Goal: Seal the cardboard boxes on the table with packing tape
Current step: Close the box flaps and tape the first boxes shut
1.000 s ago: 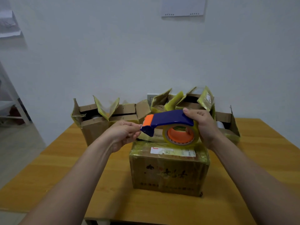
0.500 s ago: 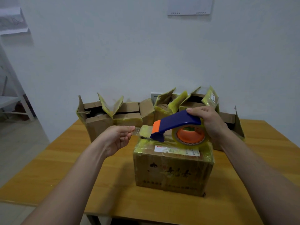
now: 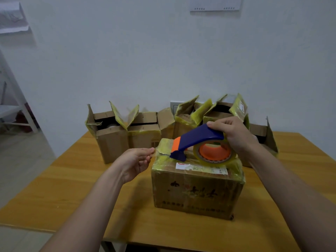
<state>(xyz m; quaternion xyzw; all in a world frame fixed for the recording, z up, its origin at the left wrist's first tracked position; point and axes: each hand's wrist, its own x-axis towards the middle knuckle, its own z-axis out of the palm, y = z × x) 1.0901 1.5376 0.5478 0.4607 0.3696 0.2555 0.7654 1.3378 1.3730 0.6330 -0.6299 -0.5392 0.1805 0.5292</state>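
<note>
The left hand (image 3: pixel 134 164) grip pinches the tape end (image 3: pixel 161 149), now drawn further from the dispenser (image 3: pixel 198 139) gripped by the right hand (image 3: pixel 234 137) over the box (image 3: pixel 196 190) on the bench (image 3: pixel 54 188), ready for sealing.

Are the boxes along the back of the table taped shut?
No, the back boxes have their flaps standing up, and their tops are open.
</note>
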